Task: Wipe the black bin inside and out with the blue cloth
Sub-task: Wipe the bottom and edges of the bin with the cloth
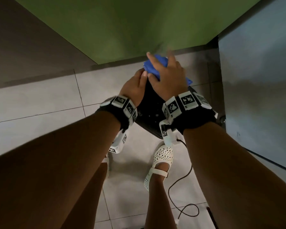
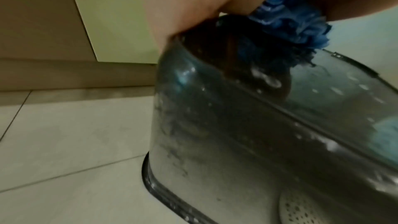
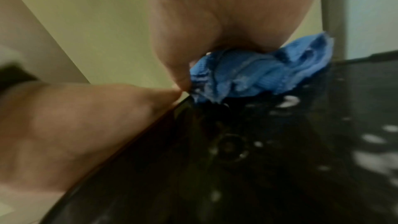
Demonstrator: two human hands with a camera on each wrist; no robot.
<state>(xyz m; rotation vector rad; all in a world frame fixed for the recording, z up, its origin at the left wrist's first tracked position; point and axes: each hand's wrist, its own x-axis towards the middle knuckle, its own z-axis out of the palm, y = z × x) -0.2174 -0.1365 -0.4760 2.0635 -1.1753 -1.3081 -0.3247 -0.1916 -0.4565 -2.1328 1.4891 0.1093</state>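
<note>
The black bin (image 1: 149, 113) stands upside down and tilted on the tiled floor, wet with droplets and foam (image 2: 215, 142). My left hand (image 1: 137, 83) grips the bin's upper left corner, fingers curled over the edge. My right hand (image 1: 168, 78) lies on the bin's upturned base and holds the bunched blue cloth (image 1: 153, 66) against it. The index finger stretches forward over the cloth. In the right wrist view the cloth (image 3: 258, 74) is squeezed under my palm, right at the bin's edge (image 3: 258, 159). The left wrist view shows the cloth (image 2: 290, 21) on top of the bin.
A green wall (image 1: 122, 30) rises just behind the bin, a brown wall at the left and a grey-blue panel (image 1: 254, 80) close on the right. My feet in white perforated shoes (image 1: 162, 161) stand in front of the bin. A black cable (image 1: 185, 182) loops over the floor tiles.
</note>
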